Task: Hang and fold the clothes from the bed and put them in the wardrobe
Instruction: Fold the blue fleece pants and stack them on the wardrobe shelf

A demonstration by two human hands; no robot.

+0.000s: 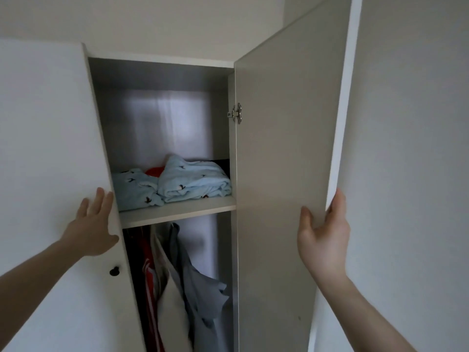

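The wardrobe stands partly open in front of me. On its upper shelf (177,212) lie two folded light-blue garments (193,182) with small dark prints, and a red item (153,171) shows behind them. Below the shelf hang a red-and-white garment (148,270), a beige one (170,295) and a grey-blue shirt (203,288). My left hand (95,224) presses flat with straight fingers on the left door (50,148), near its edge. My right hand (322,232) holds the free edge of the open right door (286,161), fingers behind it and thumb in front.
A dark round knob (114,271) sits on the left door below my left hand. A metal hinge (236,113) joins the right door to the wardrobe frame. A pale wall (411,148) lies to the right.
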